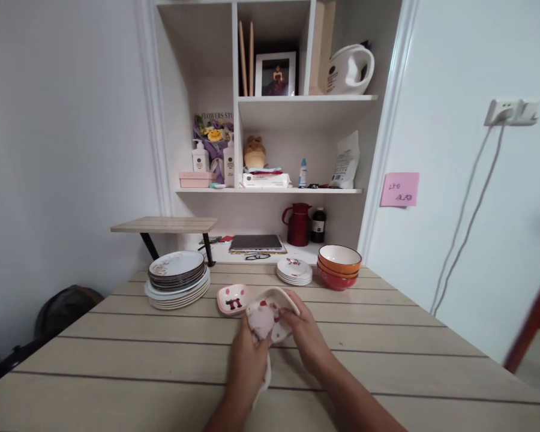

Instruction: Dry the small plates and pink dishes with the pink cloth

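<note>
Red-patterned dish [279,331] held above the near-middle desk [387,342], its rim clasped by the right grip [306,331], apparently to steady it while the left grip [248,355] pinches a pale pink wad (cloth or paper, cannot tell) against its inside.

A private home, by the look of its belongings: white shelves [198,36] hold a framed photograph [276,73], a bouquet [215,135], a plush toy [254,153] and a pump bottle [200,159] behind a slatted wooden table [162,360]. Below sit a red jug [299,225], what appears to be a closed laptop [257,242] and eyeglasses [257,257]. Stacked plates [177,279] and bowls [339,276] add household tableware (exactly which room cannot be told), while a handwritten pink note [399,189] clings to the pale wall [463,54] near a socket [501,113].
</note>
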The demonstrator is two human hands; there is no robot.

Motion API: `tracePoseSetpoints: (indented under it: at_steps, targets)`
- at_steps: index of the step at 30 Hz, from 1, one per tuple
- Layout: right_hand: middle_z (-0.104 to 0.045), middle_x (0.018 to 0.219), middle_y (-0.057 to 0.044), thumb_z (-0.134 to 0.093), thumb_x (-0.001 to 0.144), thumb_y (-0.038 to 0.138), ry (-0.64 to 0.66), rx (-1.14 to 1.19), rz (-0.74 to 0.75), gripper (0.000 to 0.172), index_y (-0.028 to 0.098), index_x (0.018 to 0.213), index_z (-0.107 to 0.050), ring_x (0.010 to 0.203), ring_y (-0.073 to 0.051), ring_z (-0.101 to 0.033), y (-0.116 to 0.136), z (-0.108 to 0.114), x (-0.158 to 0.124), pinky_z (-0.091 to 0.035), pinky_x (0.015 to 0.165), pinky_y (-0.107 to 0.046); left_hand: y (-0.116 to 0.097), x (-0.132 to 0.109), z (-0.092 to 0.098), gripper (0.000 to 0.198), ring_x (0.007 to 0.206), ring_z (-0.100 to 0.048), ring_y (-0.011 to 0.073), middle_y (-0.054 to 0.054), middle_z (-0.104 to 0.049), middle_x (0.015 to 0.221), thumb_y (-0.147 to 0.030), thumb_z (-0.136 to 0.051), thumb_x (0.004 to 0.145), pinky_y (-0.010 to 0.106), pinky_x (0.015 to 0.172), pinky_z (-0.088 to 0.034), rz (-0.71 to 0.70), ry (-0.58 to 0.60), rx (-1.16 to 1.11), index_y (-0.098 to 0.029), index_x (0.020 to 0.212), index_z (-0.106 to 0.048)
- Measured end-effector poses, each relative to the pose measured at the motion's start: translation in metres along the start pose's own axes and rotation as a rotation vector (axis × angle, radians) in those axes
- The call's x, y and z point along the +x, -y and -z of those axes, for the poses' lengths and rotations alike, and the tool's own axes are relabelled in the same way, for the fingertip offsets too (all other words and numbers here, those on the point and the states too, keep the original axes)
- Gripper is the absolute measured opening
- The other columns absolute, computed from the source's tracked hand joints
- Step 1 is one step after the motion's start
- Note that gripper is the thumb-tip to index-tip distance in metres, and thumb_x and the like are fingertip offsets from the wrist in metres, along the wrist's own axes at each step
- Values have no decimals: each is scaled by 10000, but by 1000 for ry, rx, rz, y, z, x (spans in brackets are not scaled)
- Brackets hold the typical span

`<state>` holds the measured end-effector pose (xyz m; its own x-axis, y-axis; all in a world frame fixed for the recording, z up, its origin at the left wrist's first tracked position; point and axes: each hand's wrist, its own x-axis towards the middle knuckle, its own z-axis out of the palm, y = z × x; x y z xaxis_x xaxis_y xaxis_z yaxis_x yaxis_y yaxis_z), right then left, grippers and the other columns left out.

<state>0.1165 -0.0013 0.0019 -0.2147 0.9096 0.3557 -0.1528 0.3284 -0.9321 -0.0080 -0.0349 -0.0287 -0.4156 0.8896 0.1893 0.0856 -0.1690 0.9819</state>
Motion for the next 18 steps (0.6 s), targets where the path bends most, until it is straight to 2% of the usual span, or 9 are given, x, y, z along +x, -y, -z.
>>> tracePoseSetpoints:
  at_steps: [2, 5, 7, 9, 11, 14, 16, 18]
  targets:
    - [-681, 1080, -39, -465, 736, 150, 85, -178, 120, 432, 226, 1129, -628, 955, -213, -611, 11, 10, 1, -474, 810, -300, -3, 3, 4, 481, 834, -683, 228, 89, -735, 965, -189, -684, 673, 266, 676, -468, -13, 11, 186, -216, 1147, -601]
    - [-708, 1063, -21, -424, 721, 82, 251, -458, 184, 511, 272, 1138, -649, 921, -197, -627, 25, 14, -2, -454, 815, -290, -7, 5, 14, 535, 776, -670, 217, 74, -735, 916, -110, -603, 697, 246, 629, -394, -21, -28, 476, -232, 1217, -570]
    - [-723, 1021, -11, -448, 701, 62, 267, -634, 189, 532, 305, 1125, -659, 899, -203, -636, 29, 13, -5, -440, 799, -286, -8, 5, 20, 568, 758, -660, 220, 69, -731, 857, -91, -584, 702, 248, 622, -368, -57, -49, 607, -240, 1249, -575]
    - [-723, 1031, -7, -495, 680, 57, 257, -713, 207, 536, 327, 1111, -666, 920, -218, -637, 31, 13, -7, -432, 809, -292, -8, 3, 21, 572, 739, -652, 226, 70, -721, 787, -82, -579, 697, 256, 630, -368, -100, -65, 670, -230, 1249, -601]
    - [-713, 1054, -11, -520, 699, 75, 256, -626, 208, 559, 337, 1181, -626, 884, -208, -638, 30, 13, -7, -448, 805, -302, -7, 1, 19, 569, 717, -645, 225, 70, -710, 741, -74, -570, 685, 259, 629, -385, -116, -65, 621, -211, 1235, -621]
    - [-652, 1176, -51, -554, 755, 162, 154, -272, 113, 672, 334, 1388, -406, 774, -175, -630, 27, 12, -4, -499, 677, -295, -4, 0, 11, 493, 697, -646, 209, 70, -718, 801, -117, -558, 692, 249, 586, -432, -49, 1, 296, -197, 1171, -640]
    - [-590, 1261, -86, -606, 753, 224, 48, -76, 42, 745, 318, 1426, -302, 825, -184, -633, 24, 5, -3, -502, 600, -271, -1, 1, 5, 390, 687, -645, 203, 72, -718, 859, -192, -572, 708, 248, 546, -457, 25, 55, 72, -182, 1091, -650]
    - [-578, 1256, -92, -645, 739, 252, 23, 28, 3, 750, 299, 1408, -309, 915, -203, -627, 20, -4, -4, -508, 607, -260, 3, 3, 1, 321, 644, -632, 197, 67, -710, 821, -278, -609, 713, 252, 513, -457, 79, 59, -49, -160, 1008, -656]
